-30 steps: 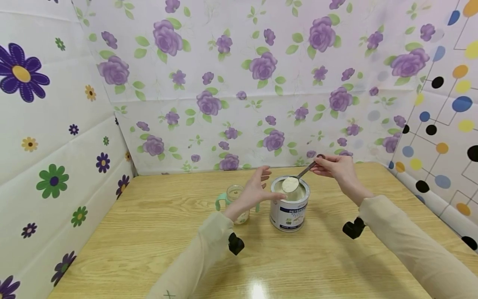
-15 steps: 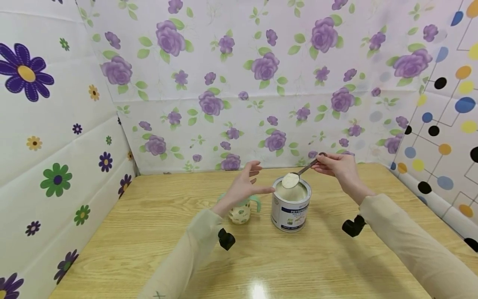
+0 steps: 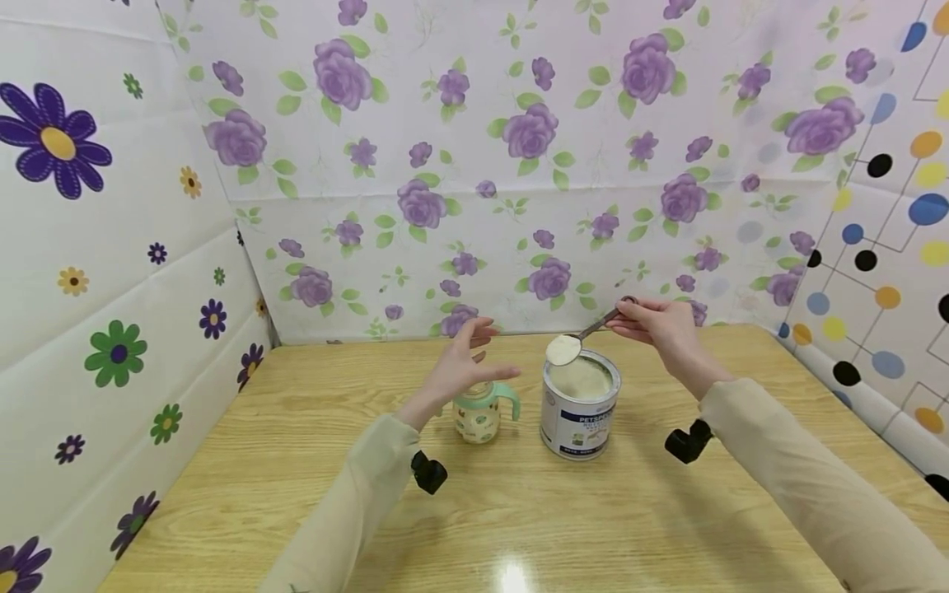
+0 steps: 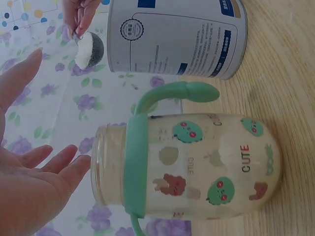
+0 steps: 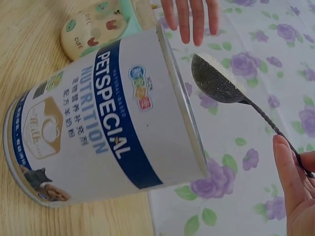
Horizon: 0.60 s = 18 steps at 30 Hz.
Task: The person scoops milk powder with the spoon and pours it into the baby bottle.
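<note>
Judged from how things lie, the scooping is done and the emptying is not: a dark grey long-handled spoon point(image 5: 219, 86) carries a heaped load of pale cream powder point(image 3: 562, 349) above the left side of the mouth of a white cylindrical metal tin point(image 3: 578, 424) with navy label bands. What seems left is tipping that load out, and a clear rounded bottle point(image 3: 478, 422) with a mint-green collar, mint-green handles and cartoon prints stands upright just left of the tin as the likely receiver. The tin stands upright on the wood-grain counter point(image 3: 296, 461), lidless, with more of the same cream powder visible inside (its label reads PETSPECIAL NUTRITION). The bottle's mouth is uncapped; its tinted, printed wall leaves it uncertain whether anything is inside. To the upper right of the tin, the right hand point(image 3: 666, 329) pinches the end of the spoon's handle. To the left of the tin, the left hand point(image 3: 454, 372) is near the bottle's neck, its fingers spread wide from the thumb and holding nothing; whether a fingertip touches the rim cannot be told.
</note>
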Each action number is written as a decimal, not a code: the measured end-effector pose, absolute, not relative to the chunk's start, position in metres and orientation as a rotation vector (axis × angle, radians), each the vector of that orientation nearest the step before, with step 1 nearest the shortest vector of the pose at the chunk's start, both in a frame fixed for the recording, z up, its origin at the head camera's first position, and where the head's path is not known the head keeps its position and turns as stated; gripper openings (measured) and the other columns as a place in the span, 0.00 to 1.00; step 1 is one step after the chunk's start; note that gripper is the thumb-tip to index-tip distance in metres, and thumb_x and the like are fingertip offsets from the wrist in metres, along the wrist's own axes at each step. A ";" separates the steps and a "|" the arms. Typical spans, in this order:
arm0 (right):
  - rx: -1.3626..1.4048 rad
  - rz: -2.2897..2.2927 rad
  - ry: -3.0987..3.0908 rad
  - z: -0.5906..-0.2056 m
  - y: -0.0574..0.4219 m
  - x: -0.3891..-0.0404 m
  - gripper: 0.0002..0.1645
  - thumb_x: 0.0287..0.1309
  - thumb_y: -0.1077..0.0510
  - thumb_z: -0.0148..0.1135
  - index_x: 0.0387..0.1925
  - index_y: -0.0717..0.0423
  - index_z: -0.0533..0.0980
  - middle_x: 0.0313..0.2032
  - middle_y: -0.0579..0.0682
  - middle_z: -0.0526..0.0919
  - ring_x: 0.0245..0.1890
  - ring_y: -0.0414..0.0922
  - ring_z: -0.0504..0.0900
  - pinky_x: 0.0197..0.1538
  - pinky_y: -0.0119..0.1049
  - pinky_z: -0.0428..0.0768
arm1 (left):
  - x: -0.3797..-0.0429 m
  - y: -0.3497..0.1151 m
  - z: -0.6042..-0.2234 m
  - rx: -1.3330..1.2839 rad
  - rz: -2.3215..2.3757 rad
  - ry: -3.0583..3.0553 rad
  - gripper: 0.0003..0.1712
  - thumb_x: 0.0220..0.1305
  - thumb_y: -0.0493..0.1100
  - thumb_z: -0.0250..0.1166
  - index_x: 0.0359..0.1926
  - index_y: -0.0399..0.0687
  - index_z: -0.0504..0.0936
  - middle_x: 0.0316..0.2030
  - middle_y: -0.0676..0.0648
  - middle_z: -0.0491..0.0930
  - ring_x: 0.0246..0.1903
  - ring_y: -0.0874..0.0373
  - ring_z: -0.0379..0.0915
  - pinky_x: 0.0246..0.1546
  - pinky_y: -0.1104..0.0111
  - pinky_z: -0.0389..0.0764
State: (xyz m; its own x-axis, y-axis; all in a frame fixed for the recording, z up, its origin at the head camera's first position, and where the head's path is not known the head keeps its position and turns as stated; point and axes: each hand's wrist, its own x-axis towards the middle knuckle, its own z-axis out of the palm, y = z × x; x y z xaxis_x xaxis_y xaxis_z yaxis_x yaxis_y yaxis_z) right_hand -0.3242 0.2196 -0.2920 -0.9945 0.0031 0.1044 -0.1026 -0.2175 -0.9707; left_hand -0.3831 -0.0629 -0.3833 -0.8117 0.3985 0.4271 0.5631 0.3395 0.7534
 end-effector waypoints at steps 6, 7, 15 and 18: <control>0.123 2.408 -1.915 -0.289 0.208 -0.327 0.20 0.36 0.62 0.53 0.35 0.70 0.65 0.28 0.64 0.70 0.30 0.55 0.67 0.33 0.39 0.65 | -0.388 -0.075 -0.389 -0.863 -1.439 -2.445 0.46 0.24 0.56 0.61 0.48 0.65 0.46 0.42 0.57 0.56 0.41 0.67 0.52 0.36 0.69 0.59; 0.123 2.410 -1.913 -0.289 0.207 -0.327 0.20 0.36 0.62 0.53 0.35 0.70 0.65 0.28 0.65 0.70 0.30 0.55 0.67 0.33 0.38 0.65 | -0.389 -0.077 -0.391 -0.856 -1.432 -2.451 0.46 0.24 0.56 0.61 0.48 0.65 0.46 0.42 0.57 0.56 0.41 0.67 0.52 0.36 0.69 0.60; 0.139 2.440 -1.930 -0.287 0.194 -0.328 0.21 0.38 0.62 0.52 0.37 0.70 0.63 0.30 0.66 0.68 0.31 0.55 0.67 0.34 0.38 0.65 | -0.392 -0.092 -0.396 -0.828 -1.453 -2.463 0.45 0.24 0.55 0.62 0.48 0.65 0.48 0.42 0.57 0.56 0.41 0.65 0.52 0.36 0.67 0.59; 0.129 2.444 -1.941 -0.287 0.190 -0.329 0.21 0.37 0.62 0.52 0.36 0.70 0.64 0.30 0.65 0.69 0.31 0.54 0.67 0.34 0.38 0.65 | -0.382 -0.098 -0.388 -0.824 -1.491 -2.489 0.42 0.25 0.54 0.62 0.47 0.65 0.51 0.42 0.57 0.56 0.41 0.64 0.52 0.37 0.65 0.58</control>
